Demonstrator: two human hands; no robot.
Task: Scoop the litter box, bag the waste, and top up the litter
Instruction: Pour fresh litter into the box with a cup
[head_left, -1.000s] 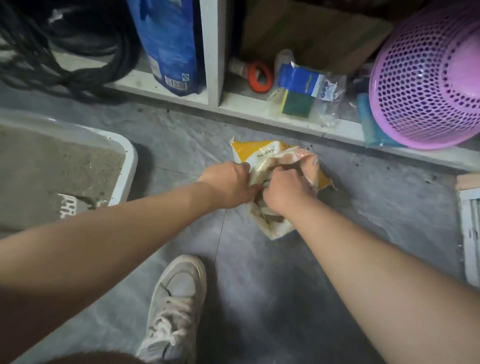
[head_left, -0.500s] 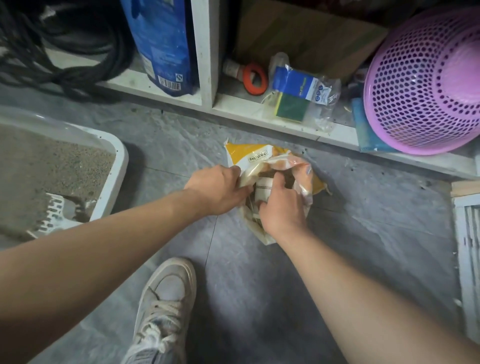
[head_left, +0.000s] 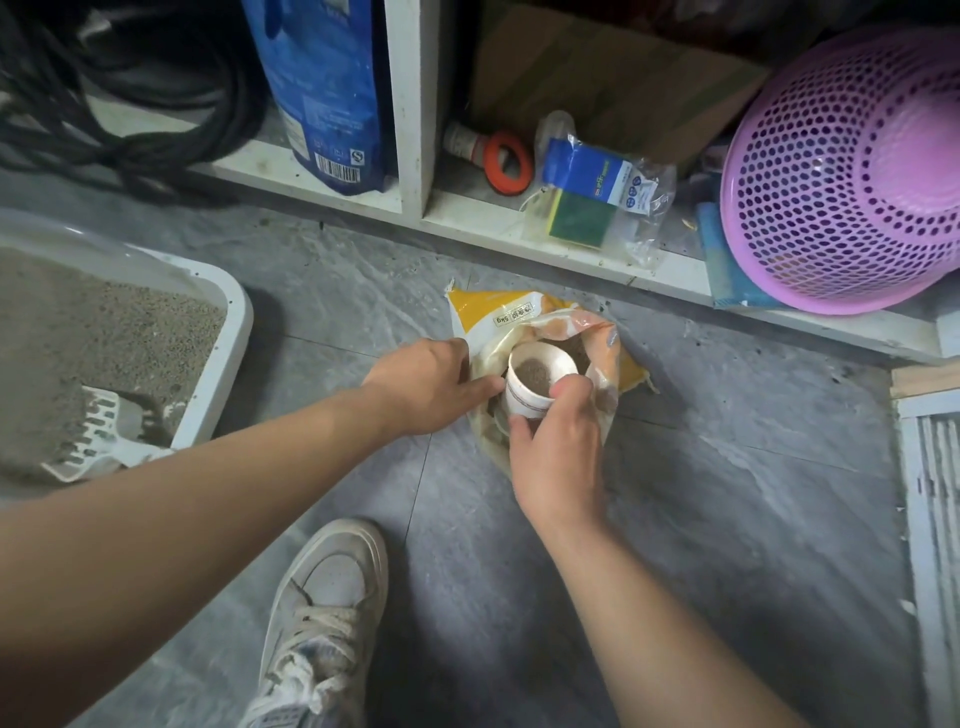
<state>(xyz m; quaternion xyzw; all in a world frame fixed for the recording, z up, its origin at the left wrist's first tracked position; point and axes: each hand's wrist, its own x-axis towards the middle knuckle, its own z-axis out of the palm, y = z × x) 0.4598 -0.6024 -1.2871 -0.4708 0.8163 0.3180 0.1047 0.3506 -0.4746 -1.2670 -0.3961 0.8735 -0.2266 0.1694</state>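
Between my hands the litter bag (head_left: 519, 322) is glossy, crinkled plastic, yellow and clear, and the cup (head_left: 535, 384) my right hand (head_left: 558, 457) grips looks like smooth matt paper, filled with coarse, grainy litter. Left of my left hand (head_left: 421, 387), the litter box (head_left: 228, 332) has a smooth white plastic rim around rough, sandy litter, with a slotted white plastic scoop (head_left: 85, 431) lying in it. Beyond my hands, the sponge pack (head_left: 597, 197) is in shiny clear film, the pink basket (head_left: 852, 171) is perforated glossy plastic, and the floor (head_left: 727, 519) under them is smooth grey tile with a dull sheen.
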